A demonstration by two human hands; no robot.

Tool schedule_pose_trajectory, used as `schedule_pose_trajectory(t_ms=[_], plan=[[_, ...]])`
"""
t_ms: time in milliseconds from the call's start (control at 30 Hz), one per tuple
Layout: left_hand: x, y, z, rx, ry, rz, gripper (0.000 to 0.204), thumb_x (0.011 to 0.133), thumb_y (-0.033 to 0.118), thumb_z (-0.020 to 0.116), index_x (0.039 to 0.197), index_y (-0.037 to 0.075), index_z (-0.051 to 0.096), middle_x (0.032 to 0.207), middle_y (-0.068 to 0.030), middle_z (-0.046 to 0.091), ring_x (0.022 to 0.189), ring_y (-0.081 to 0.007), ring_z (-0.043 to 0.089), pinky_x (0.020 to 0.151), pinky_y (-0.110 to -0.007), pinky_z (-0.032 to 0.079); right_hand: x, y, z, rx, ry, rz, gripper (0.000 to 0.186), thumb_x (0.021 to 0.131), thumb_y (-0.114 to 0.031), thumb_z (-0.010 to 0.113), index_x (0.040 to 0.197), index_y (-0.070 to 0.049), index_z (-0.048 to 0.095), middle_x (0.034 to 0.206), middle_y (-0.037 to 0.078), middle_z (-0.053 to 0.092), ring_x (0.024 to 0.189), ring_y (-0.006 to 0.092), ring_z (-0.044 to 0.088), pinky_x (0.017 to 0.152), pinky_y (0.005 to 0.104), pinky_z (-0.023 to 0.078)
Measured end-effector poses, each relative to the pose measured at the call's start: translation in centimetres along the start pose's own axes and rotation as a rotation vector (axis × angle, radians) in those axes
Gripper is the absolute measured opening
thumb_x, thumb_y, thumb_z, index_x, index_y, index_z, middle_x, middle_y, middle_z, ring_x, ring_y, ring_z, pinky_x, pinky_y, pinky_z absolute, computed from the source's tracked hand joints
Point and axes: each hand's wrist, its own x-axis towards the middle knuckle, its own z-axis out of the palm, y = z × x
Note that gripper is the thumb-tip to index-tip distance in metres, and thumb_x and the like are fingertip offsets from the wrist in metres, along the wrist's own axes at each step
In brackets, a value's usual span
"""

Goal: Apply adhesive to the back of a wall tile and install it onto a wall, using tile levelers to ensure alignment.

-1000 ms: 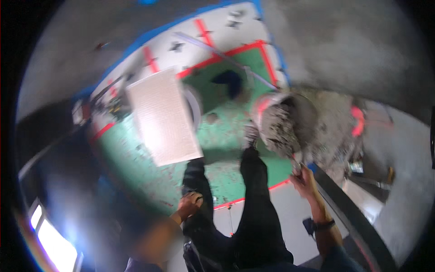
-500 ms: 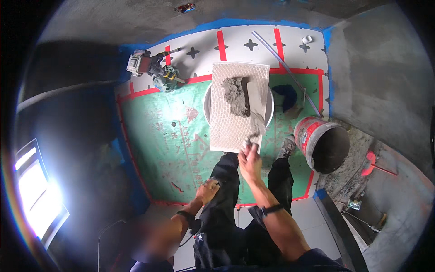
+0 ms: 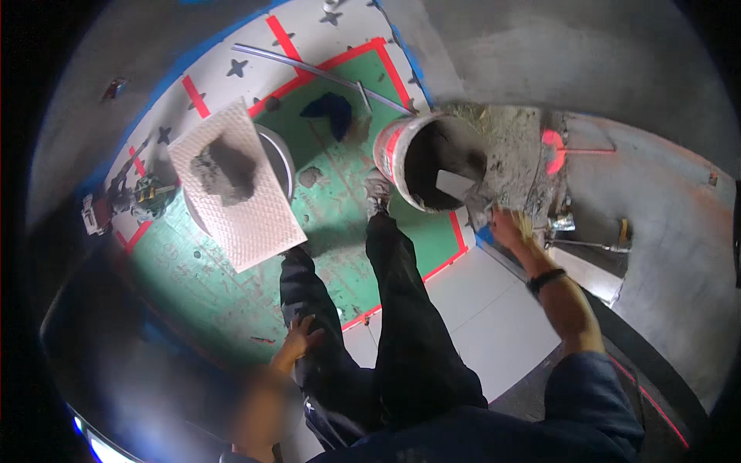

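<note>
My right hand (image 3: 505, 230) grips a trowel (image 3: 478, 207), whose pale blade dips into the mouth of a red-and-white bucket (image 3: 390, 158) with a dark inside. My left hand (image 3: 303, 337) rests on my left leg with fingers apart. Left of the bucket, a pale tile (image 3: 245, 241) with a textured face lies across a round white rim (image 3: 282, 150), bearing a lump of grey mortar (image 3: 224, 170).
Green floor sheeting (image 3: 208, 285) carries a long metal bar (image 3: 293, 66) and dark blue cloth (image 3: 332, 112). A power tool (image 3: 96, 216) sits far left. A red-headed tool (image 3: 553, 150) and grey debris (image 3: 517, 139) lie right, beside grey walls (image 3: 540, 54).
The trowel in my right hand moved from the tile, with mortar placed there, rightward and back to the bucket. The view turned. My left hand stayed on my leg.
</note>
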Motion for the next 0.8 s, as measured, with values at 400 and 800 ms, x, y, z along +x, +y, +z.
schedule_pose_trajectory(t_ms=[400, 800], plan=[[5.1, -0.3, 1.1, 0.379, -0.195, 0.046, 0.072, 0.089, 0.059, 0.061, 0.149, 0.025, 0.041, 0.152, -0.0302, 0.032, 0.139, -0.0495, 0.034, 0.113, -0.051, 0.035, 1.7, -8.4, 2.7, 1.005, -0.385, 0.341, 0.039, 0.086, -0.034, 0.063, 0.102, 0.001, 0.056, 0.082, 0.027, 0.066, 0.077, 0.0463, 0.065, 0.068, 0.055, 0.05], [4.6, 8.1, -2.2, 0.084, 0.238, -0.058, 0.039, 0.09, 0.035, 0.062, 0.118, 0.008, 0.066, 0.122, -0.0161, 0.063, 0.118, -0.0348, 0.057, 0.102, -0.045, 0.043, 20.8, 2.9, 5.3, -0.428, -0.17, -0.042, 0.018, 0.079, -0.013, 0.07, 0.096, -0.012, 0.074, 0.091, 0.011, 0.073, 0.086, 0.0292, 0.072, 0.064, 0.0446, 0.057]])
